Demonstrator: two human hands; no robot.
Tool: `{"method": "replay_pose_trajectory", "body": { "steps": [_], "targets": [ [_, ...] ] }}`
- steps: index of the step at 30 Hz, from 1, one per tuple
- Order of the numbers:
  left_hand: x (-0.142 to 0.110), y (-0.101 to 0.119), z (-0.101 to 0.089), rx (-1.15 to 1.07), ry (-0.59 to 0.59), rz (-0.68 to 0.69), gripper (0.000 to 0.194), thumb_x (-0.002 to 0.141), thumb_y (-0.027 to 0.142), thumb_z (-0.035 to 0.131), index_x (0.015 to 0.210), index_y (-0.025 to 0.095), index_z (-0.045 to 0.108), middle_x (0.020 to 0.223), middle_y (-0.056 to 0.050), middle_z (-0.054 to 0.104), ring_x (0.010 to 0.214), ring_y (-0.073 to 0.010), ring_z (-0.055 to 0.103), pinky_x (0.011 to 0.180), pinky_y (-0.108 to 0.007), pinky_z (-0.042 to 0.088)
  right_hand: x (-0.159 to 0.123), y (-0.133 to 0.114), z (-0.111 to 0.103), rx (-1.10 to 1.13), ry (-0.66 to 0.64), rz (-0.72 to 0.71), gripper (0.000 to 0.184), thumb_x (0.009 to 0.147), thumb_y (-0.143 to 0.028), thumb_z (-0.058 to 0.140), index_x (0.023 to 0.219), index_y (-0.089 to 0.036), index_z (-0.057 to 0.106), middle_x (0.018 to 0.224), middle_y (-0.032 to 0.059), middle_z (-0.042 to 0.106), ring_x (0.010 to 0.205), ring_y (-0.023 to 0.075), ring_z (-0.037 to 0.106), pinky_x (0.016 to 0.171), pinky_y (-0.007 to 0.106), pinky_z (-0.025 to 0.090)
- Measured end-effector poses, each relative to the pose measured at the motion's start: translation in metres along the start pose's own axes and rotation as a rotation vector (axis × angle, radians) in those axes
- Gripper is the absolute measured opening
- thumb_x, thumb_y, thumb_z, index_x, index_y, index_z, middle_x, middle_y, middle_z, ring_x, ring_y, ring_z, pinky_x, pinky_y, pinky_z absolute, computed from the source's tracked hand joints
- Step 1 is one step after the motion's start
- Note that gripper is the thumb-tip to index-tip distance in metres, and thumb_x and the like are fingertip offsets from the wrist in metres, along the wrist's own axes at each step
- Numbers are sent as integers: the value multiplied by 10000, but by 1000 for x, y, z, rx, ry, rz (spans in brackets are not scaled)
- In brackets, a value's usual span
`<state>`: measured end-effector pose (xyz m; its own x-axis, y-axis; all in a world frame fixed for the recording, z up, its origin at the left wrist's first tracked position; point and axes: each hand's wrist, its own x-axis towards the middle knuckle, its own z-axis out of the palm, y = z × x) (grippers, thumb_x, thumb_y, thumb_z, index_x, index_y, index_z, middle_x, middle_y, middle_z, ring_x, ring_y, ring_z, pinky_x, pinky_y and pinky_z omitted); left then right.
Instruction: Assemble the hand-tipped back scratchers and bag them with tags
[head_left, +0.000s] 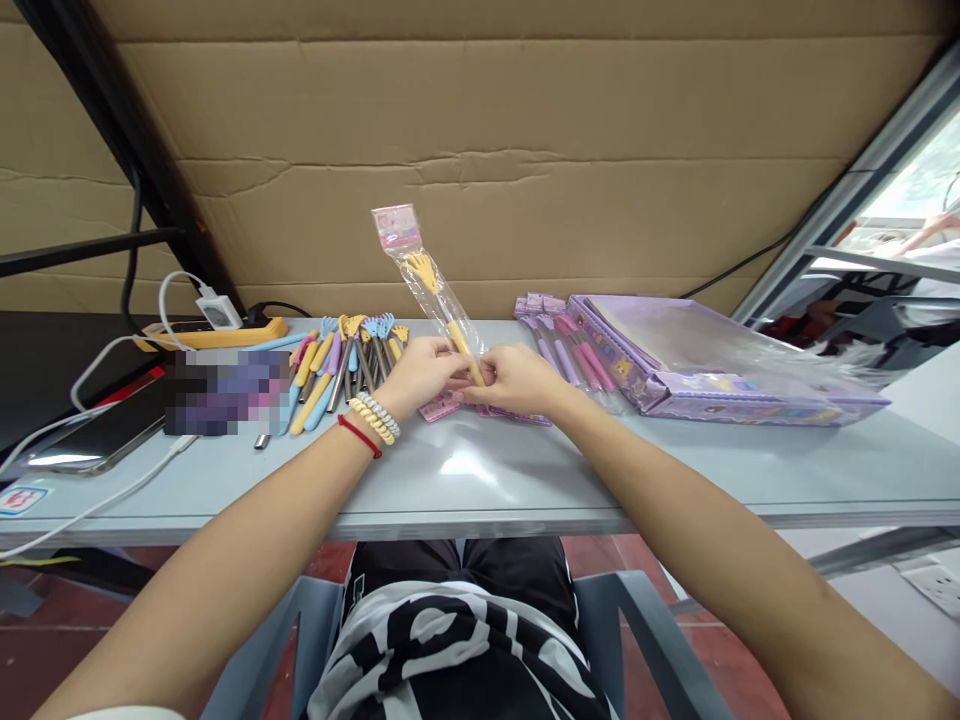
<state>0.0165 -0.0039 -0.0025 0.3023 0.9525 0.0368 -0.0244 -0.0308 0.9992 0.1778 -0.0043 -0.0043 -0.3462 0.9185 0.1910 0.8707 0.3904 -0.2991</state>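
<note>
Between my two hands a yellow back scratcher [454,325] with a hand-shaped head stands tilted in a clear plastic sleeve. The sleeve's pink header card [397,228] is at the upper end. My left hand [427,375] grips the lower handle from the left. From the right, my right hand [519,378] pinches the same handle near its bottom end. Under my hands, pink printed cards [517,413] lie partly hidden on the table. A pile of loose back scratchers [352,355] in yellow, blue, pink and purple lies left of my left hand.
Bagged purple and pink back scratchers [570,352] lie right of my hands. Beside them sits a purple display box [652,385] with clear plastic film. A phone [90,440], white cables and a charger [219,308] occupy the left. Cardboard [525,110] stands behind the table.
</note>
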Motion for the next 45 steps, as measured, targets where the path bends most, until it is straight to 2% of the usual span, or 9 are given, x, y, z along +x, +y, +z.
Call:
{"method": "replay_pose_trajectory", "body": {
  "steps": [3,7,10,16,21,25,29,38,45],
  "targets": [
    [-1,2,1,-49,-58,-65,28,721,97,639,739,105,659,731,-96,699,640,-190,664,584,-274,523,-1,-2,-2,-33,-34,41,524,691,-645,656,574,-167,478,544,14,488,534,111,395,530,256,210],
    [-2,4,-1,-18,-109,-99,50,713,143,688,732,101,669,748,-110,704,686,-181,677,696,-276,549,-2,-2,-5,-47,-129,27,378,728,-449,632,530,-168,475,508,11,452,501,107,380,512,269,215],
    [-2,4,-5,34,-120,-93,117,739,203,705,805,108,688,822,-118,713,755,-197,692,697,-271,546,-4,1,-10,-28,-139,54,345,730,-375,594,509,-162,436,496,9,419,482,97,350,502,276,206],
    [-1,4,-9,4,-54,-99,254,779,178,692,1021,123,640,877,-121,721,723,-220,704,635,-301,559,-6,5,-27,-57,-25,185,315,712,-320,565,507,-163,383,508,19,376,505,109,352,508,285,199],
    [1,6,-13,43,-38,-80,146,833,152,630,973,110,625,803,-108,717,631,-178,680,578,-268,541,-8,19,-48,-111,133,370,277,714,-349,601,530,-171,495,538,66,495,536,173,472,535,298,301],
    [2,6,-16,67,-52,-51,122,831,166,633,942,114,630,773,-98,710,604,-181,671,560,-274,527,-14,39,-67,-41,180,554,397,788,-464,581,526,-178,495,496,99,495,538,220,531,572,329,366],
    [3,5,-17,90,-82,-40,129,809,182,663,919,116,643,751,-95,709,605,-180,669,587,-279,531,-19,57,-77,-98,277,663,440,760,-570,613,571,-184,514,573,141,541,638,284,586,600,358,383],
    [2,8,-19,120,-113,-52,93,852,163,609,896,93,651,734,-82,704,587,-150,657,585,-253,537,-13,80,-77,-163,190,805,422,764,-580,598,692,-164,586,724,180,613,818,333,630,700,392,447],
    [1,8,-20,149,-129,-55,115,871,161,594,938,82,645,734,-71,701,612,-151,667,598,-252,544,-9,82,-73,-240,-91,804,122,709,-240,603,629,-151,626,610,116,602,711,254,642,713,350,488]
  ]
}}
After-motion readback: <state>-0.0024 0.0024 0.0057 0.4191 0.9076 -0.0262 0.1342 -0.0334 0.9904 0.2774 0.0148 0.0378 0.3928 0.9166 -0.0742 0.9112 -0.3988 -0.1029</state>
